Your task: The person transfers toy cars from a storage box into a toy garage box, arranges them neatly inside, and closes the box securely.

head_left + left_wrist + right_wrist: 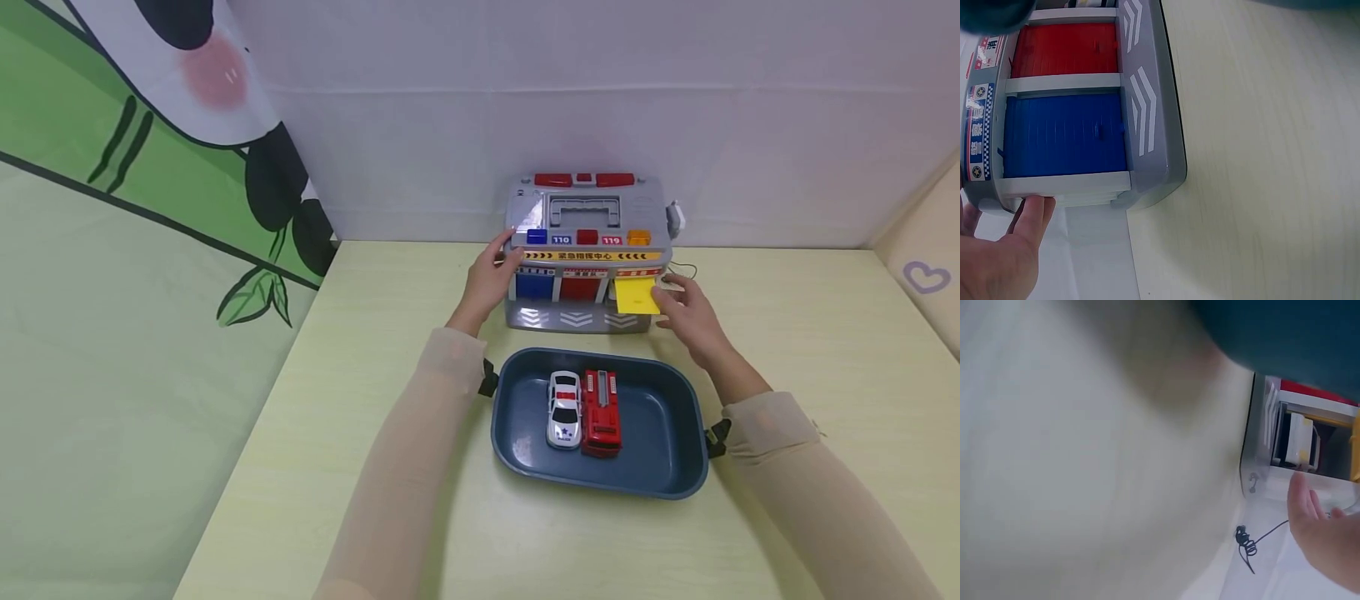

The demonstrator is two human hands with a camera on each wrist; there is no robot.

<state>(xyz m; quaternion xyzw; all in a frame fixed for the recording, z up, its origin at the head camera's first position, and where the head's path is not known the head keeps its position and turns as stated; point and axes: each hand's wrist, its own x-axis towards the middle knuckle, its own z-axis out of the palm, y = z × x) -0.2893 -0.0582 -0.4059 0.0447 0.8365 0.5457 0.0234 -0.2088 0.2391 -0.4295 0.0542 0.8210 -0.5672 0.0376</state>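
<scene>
A grey toy rescue station [588,212] stands at the back of the table, with blue [535,287], red [580,289] and yellow doors. The yellow door [636,296] is swung up; the other two are down. My left hand [489,283] rests against the station's left side, fingertips at its front edge. My right hand [693,318] is at the right side, its fingertips touching the edge of the raised yellow door. A small white toy vehicle [1299,439] shows inside the open bay in the right wrist view.
A dark blue tray [660,458] lies in front of the station, between my forearms. It holds a white police car [564,408] and a red fire truck [601,412], side by side. A coiled black cord [1246,540] lies beside the station. A white cloth [420,158] hangs behind.
</scene>
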